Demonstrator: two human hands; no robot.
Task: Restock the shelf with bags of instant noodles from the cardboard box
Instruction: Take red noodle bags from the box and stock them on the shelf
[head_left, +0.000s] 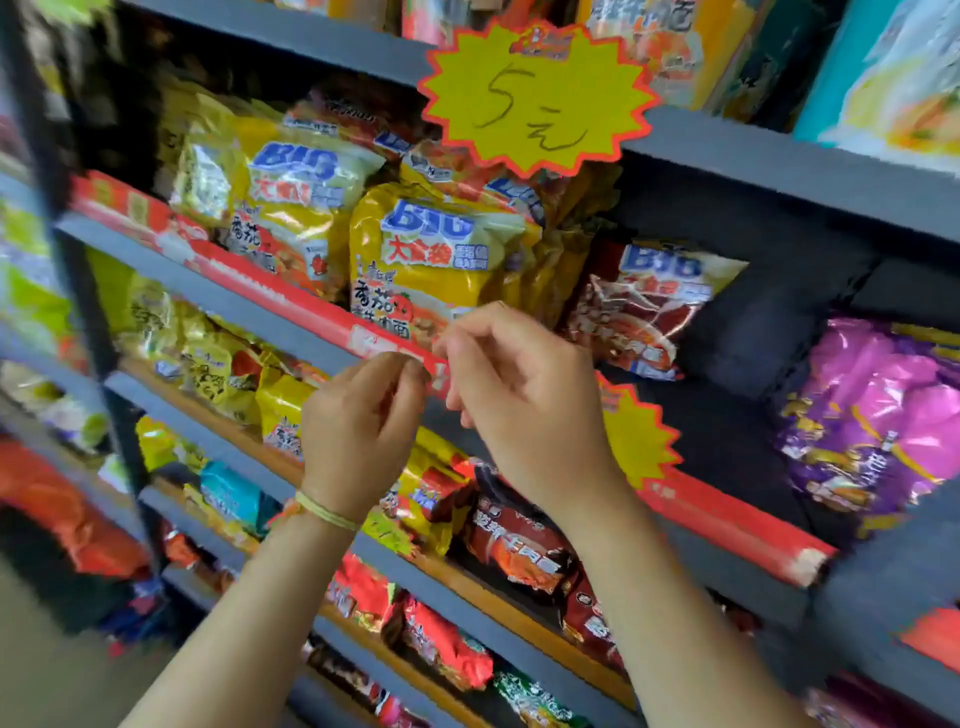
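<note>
Here, both hands raised at the shelf (291, 317) edge: left hand (358, 431) and right hand (524, 395) with fingers loosely curled, holding nothing I can make out. Yellow noodle bags (431, 249) stand on the shelf just behind them; a red bag (644, 306) lies to their right.

Both bare forearms reach up and forward from the bottom of the view, the hands close together at the middle. The left hand (358, 431) shows its back, fingers curled inward and thumb meeting the fingertips, a thin band round the wrist. The right hand (519, 384) sits slightly higher, fingers bent downward, holding nothing visible.
</note>
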